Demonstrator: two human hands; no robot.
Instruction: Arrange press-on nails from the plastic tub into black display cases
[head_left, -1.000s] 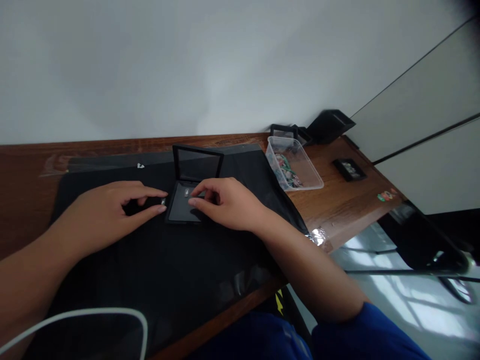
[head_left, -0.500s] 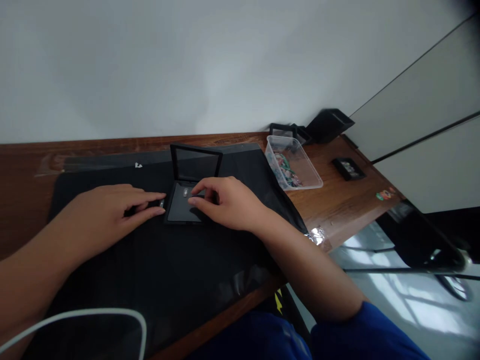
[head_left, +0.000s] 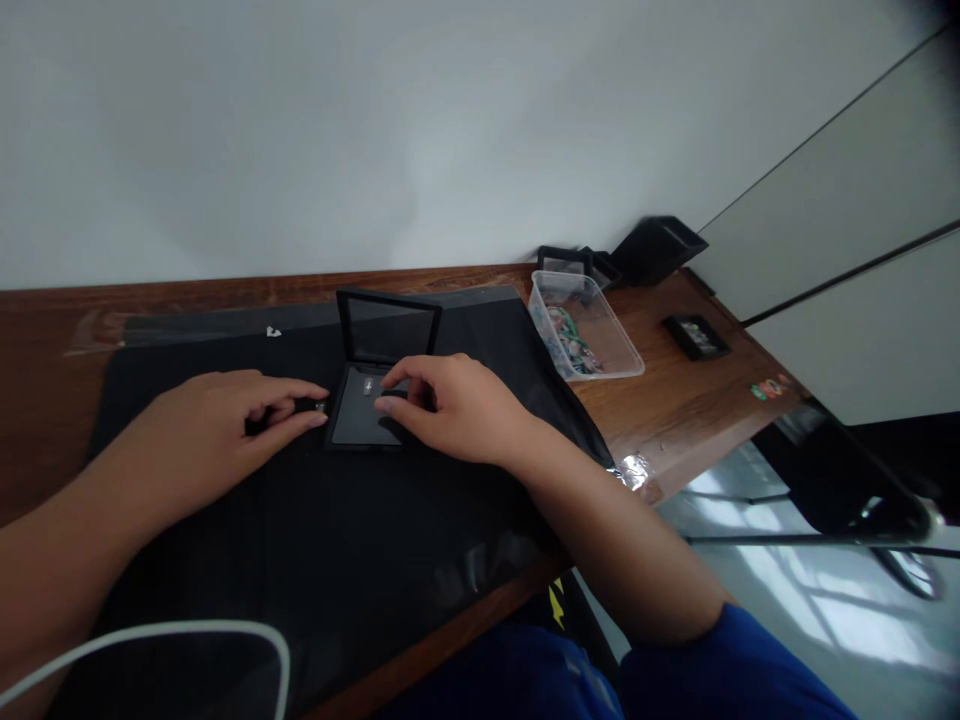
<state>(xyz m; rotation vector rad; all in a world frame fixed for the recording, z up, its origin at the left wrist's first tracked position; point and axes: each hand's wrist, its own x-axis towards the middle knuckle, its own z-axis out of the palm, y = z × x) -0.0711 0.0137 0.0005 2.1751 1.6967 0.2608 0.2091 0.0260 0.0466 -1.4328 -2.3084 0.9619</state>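
A small black hinged case [head_left: 360, 420] lies open on a black mat [head_left: 315, 520], its clear lid [head_left: 386, 328] standing up at the back. A tiny silvery piece [head_left: 367, 386] rests on the case's dark pad. My right hand [head_left: 450, 405] lies over the right side of the pad, fingers curled, with thumb and forefinger close to the silvery piece. My left hand [head_left: 217, 425] rests on the mat just left of the case, thumb and forefinger pinched on a small dark object [head_left: 319, 407] with a shiny tip.
The wooden table [head_left: 675, 410] ends at the right. A clear plastic tub [head_left: 585, 330] of small coloured items stands right of the mat, with black cases [head_left: 697, 337] behind and beside it. A white curved rim [head_left: 150, 640] shows at lower left.
The view has drifted slightly. Both hands stay at the case; the right fingertips have shifted a little on the pad.
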